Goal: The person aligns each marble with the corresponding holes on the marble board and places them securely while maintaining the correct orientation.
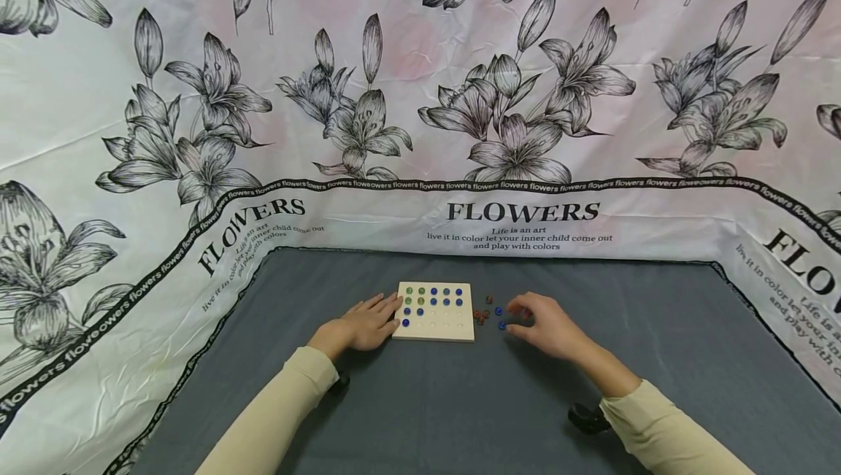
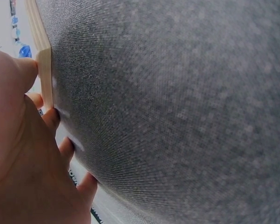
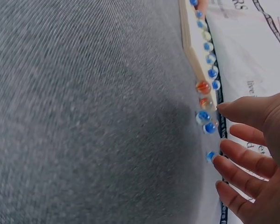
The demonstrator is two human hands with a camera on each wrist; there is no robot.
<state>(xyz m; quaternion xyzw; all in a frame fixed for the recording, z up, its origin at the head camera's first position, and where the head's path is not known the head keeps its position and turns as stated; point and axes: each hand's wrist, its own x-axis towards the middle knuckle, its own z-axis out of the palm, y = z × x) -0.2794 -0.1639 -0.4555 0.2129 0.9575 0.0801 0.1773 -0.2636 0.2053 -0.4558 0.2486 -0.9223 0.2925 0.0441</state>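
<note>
A pale wooden board [image 1: 453, 332] with rows of round hollows lies on the cloth in the head view. Several green marbles [image 1: 415, 296] fill its far left hollows, and several blue marbles [image 1: 446, 296] sit beside and below them. My left hand [image 1: 364, 323] rests flat at the board's left side, its thumb and fingertips touching the edge. To the right of the board my right hand [image 1: 550, 323] hovers with fingers spread and loosely bent, holding nothing. Loose blue marbles [image 3: 203, 117] lie close to its thumb and fingertips in the right wrist view.
Several brown-orange marbles [image 1: 482, 316] are scattered between the board and the loose blue ones. Dark grey cloth [image 1: 447, 402] covers the table. A white flower-printed sheet [image 1: 368, 227] hangs behind and along the sides.
</note>
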